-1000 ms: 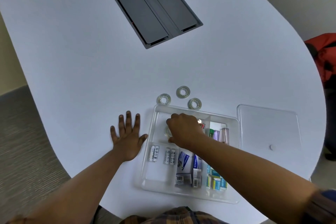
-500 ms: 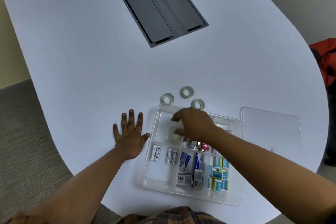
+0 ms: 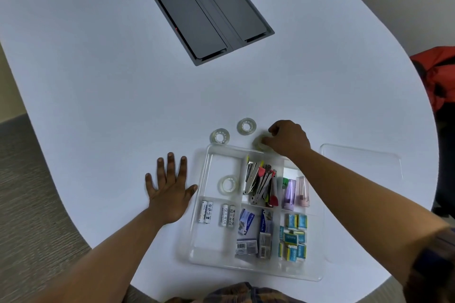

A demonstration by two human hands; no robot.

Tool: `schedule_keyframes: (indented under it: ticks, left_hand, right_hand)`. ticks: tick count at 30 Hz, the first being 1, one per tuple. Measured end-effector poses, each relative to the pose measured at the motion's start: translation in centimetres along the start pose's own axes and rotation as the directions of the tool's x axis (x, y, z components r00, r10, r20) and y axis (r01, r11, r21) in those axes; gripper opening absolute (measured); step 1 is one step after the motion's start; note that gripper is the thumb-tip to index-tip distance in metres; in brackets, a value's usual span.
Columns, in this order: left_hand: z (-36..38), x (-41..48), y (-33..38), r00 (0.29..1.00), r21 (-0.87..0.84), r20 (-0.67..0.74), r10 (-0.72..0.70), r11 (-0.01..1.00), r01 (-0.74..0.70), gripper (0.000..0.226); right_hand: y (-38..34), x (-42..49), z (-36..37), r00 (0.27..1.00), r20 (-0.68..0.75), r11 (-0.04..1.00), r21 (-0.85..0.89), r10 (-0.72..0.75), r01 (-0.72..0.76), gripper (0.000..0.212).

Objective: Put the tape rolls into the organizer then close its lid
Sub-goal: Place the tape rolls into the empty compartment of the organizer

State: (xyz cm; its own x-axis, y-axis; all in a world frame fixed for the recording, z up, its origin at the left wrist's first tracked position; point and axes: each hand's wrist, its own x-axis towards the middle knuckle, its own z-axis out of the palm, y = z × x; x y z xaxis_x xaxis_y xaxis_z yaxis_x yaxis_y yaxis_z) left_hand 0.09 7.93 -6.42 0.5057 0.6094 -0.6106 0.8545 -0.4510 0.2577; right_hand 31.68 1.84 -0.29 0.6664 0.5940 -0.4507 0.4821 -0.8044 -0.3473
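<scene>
One clear tape roll [image 3: 228, 184] is lying flat in the far-left compartment of the clear organizer [image 3: 197, 216], with bare floor around it. Three more are sitting on the white table [image 3: 98, 81] just past the organizer's far rim: one [image 3: 219, 136] at the left, one [image 3: 246, 126] beyond it, and a third [image 3: 261, 144] touching the rim, where the right hand [image 3: 289, 139] is curling its fingertips around it. The left hand [image 3: 170, 188] is lying flat and spread, grasping nothing, thumb touching the organizer's left wall. The lid [image 3: 362, 167] is resting on the table right of the organizer, near the table's curved edge. Open tabletop is stretching away to the grey hatch [image 3: 206, 10].
</scene>
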Motion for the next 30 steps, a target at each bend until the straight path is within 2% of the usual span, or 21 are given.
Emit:
schedule_keyframes:
  ticks: [2,4,6,8,12,14,16,18,20,23,27,30]
  left_hand:
    - [0.0,0.1,0.1,1.000,0.005,0.004,-0.002,1.000,0.002,0.073]
    - [0.1,0.0,0.2,1.000,0.011,-0.003,-0.005,1.000,0.005,0.073]
    - [0.0,0.0,0.2,1.000,0.017,-0.002,-0.007,1.000,0.007,0.073]
    - [0.0,0.0,0.1,1.000,0.016,-0.002,-0.008,1.000,0.008,0.073]
    - [0.0,-0.1,0.0,1.000,0.013,-0.006,-0.009,1.000,0.009,0.072]
    - [0.1,-0.1,0.0,1.000,0.015,-0.011,-0.011,1.000,0.011,0.073]
    - [0.0,-0.1,-0.1,1.000,0.011,-0.013,-0.012,1.000,0.012,0.073]
    - [-0.1,-0.1,0.0,1.000,0.011,-0.010,-0.008,1.000,0.008,0.073]
    - [-0.1,-0.2,0.0,1.000,0.007,-0.007,-0.003,1.000,0.003,0.073]
    - [-0.1,-0.2,0.0,1.000,0.000,0.004,0.000,1.000,0.000,0.073]
    - [-0.3,0.2,-0.2,0.999,0.003,0.048,0.002,1.000,-0.002,0.075]
    - [-0.5,0.4,-0.3,0.998,0.000,0.065,0.007,1.000,-0.007,0.076]
  right_hand:
    - [-0.2,0.4,0.2,0.995,0.060,0.996,-0.047,0.079,-0.076,0.058]
    - [-0.5,0.6,0.5,0.983,0.130,0.989,-0.082,0.133,-0.123,0.069]
    - [-0.6,0.8,0.7,0.970,0.170,0.983,-0.087,0.172,-0.159,0.067]
    - [-0.6,0.9,1.0,0.964,0.175,0.979,-0.072,0.202,-0.192,0.057]
    - [-1.2,0.3,1.0,0.978,0.072,0.980,-0.038,0.197,-0.195,0.051]
    - [-1.9,-0.7,0.4,0.991,-0.036,0.992,0.011,0.128,-0.127,0.055]
    - [-2.9,-2.3,-0.1,0.995,-0.102,0.994,0.106,-0.023,0.034,0.054]
    - [-3.8,-4.6,-0.3,0.972,-0.116,0.969,0.119,-0.203,0.217,0.053]
    - [-4.5,-7.2,0.1,0.935,-0.060,0.934,0.044,-0.351,0.353,0.057]
    - [-5.0,-10.0,1.4,0.877,0.095,0.870,-0.113,-0.471,0.479,0.061]
    - [-5.4,-10.9,3.9,0.826,0.300,0.791,-0.263,-0.477,0.552,0.062]
    - [-5.5,-10.8,5.1,0.823,0.314,0.761,-0.325,-0.473,0.561,0.057]
